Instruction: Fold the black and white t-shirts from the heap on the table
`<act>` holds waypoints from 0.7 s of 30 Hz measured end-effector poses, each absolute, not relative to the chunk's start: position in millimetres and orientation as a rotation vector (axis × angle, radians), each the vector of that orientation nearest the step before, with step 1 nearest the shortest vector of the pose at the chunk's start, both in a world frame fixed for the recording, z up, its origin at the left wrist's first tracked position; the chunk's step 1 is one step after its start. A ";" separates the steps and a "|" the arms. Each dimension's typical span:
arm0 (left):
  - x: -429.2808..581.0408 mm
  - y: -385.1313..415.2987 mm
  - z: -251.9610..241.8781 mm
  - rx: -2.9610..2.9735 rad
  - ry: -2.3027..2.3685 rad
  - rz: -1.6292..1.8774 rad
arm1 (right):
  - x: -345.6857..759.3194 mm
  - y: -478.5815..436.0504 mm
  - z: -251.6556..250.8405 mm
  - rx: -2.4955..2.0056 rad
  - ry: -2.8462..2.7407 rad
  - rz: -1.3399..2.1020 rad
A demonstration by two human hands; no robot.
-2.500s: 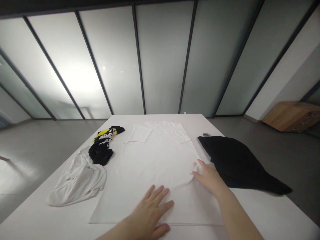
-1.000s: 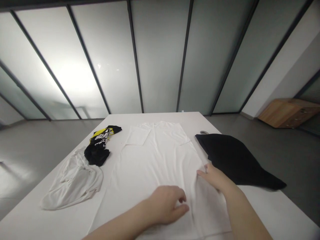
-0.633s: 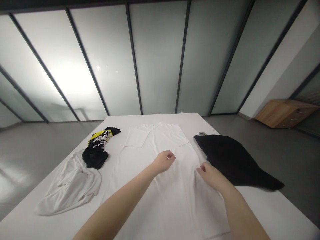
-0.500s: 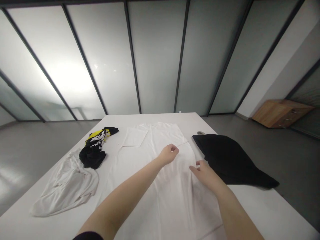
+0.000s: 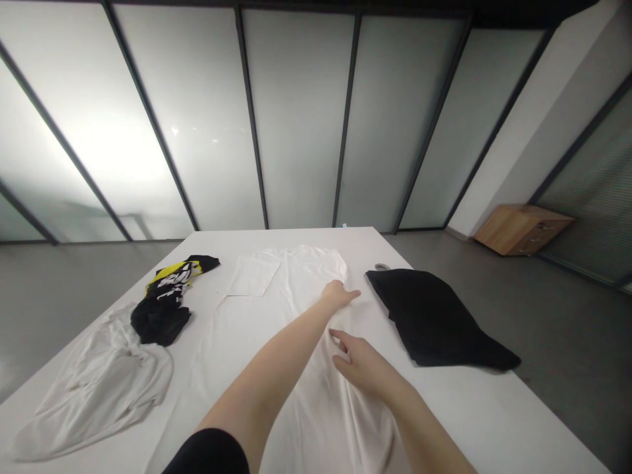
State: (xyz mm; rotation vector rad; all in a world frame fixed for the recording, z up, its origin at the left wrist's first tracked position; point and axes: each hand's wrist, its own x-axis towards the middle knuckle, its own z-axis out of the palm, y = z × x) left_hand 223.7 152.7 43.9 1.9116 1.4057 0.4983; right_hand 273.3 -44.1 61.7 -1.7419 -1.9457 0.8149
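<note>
A white shirt (image 5: 257, 336) lies spread over the table, its right side drawn inward with long creases. My left hand (image 5: 340, 294) rests at the upper right edge of the shirt, thumb stretched out to the right, its other fingers partly hidden. Nearer to me, my right hand (image 5: 358, 359) is over the creased right side of the shirt, with thumb and forefinger apart and no cloth visible between them. A flat white rectangle (image 5: 254, 275) lies on the shirt's upper left part.
On the white table (image 5: 494, 421), a crumpled white garment (image 5: 99, 388) and a black and yellow garment (image 5: 168, 296) lie at the left. A black cloth (image 5: 439, 319) and a small grey ring (image 5: 382, 267) are at the right. A wooden cabinet (image 5: 523, 229) stands beyond.
The shirt's right side has shifted inward to the left. My right hand has moved left with it, and my left hand's thumb now points outward. The view has shifted slightly.
</note>
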 end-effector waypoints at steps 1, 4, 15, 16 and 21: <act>221.6 155.3 42.5 1.904 1.401 0.508 | 272.5 -46.3 63.3 -1.758 -1.963 0.832; 209.5 163.8 39.6 1.844 1.381 0.560 | 279.2 -51.6 69.4 -1.932 -1.985 0.807; 85.8 186.1 54.7 1.452 1.243 0.804 | 263.8 -58.2 90.0 -1.655 -2.001 0.909; 69.6 186.3 55.7 1.437 1.245 0.816 | 252.6 -59.8 89.6 -1.595 -1.993 0.947; -5.0 180.0 50.1 1.441 1.360 0.806 | 194.1 -72.9 74.2 -1.420 -1.991 1.074</act>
